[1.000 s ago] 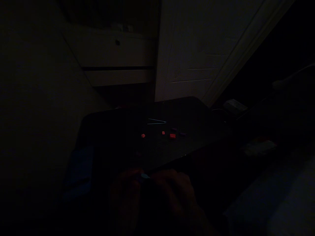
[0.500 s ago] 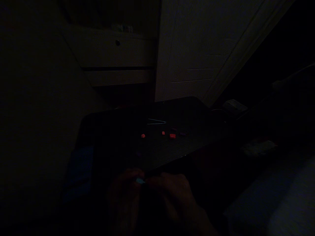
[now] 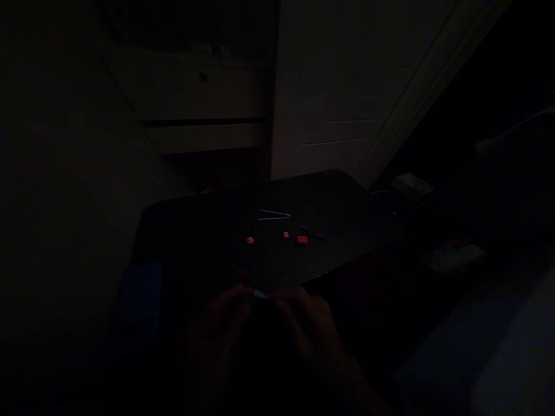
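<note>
Raising a pale-blue piece (image 3: 260, 294) toward the table (image 3: 321, 192), pinching it in the fingers of the left hand (image 3: 223, 315), bringing the right hand (image 3: 313, 323) to its tip, too dark to tell gripping from touching, seemingly continuing two-handed work.

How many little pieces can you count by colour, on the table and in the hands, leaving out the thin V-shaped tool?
Pinkish: 2, flower-like piece and tiny block
Red: 1, larger block
Dark purplish: 3, dim pieces
Pale blue: 1, held piece
Total: 7 visible in this dark view
</note>
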`<state>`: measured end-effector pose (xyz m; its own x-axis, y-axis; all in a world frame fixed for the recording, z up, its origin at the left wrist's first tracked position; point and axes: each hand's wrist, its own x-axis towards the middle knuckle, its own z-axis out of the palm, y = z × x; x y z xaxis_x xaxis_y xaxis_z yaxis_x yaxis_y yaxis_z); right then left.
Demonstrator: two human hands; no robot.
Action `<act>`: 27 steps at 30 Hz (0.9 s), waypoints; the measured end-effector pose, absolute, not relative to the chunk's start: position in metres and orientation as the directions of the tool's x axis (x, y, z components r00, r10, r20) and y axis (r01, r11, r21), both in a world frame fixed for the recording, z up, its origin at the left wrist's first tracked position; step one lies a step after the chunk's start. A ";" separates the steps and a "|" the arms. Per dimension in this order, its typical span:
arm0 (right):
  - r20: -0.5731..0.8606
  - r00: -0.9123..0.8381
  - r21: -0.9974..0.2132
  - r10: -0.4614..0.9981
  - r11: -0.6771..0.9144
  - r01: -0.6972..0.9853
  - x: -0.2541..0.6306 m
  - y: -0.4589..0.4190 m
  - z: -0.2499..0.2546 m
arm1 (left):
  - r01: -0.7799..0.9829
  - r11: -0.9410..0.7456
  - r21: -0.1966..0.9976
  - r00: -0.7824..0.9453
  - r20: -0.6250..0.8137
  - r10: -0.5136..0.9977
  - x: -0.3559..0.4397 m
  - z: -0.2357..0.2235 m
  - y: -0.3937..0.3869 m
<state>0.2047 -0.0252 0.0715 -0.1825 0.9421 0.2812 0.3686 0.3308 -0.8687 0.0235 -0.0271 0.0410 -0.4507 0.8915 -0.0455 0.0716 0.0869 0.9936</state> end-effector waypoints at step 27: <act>0.049 -0.317 -0.811 0.947 0.223 0.541 0.181 0.000 0.008 | 0.648 -0.285 0.707 0.030 0.351 0.936 -0.014 -0.003 -0.005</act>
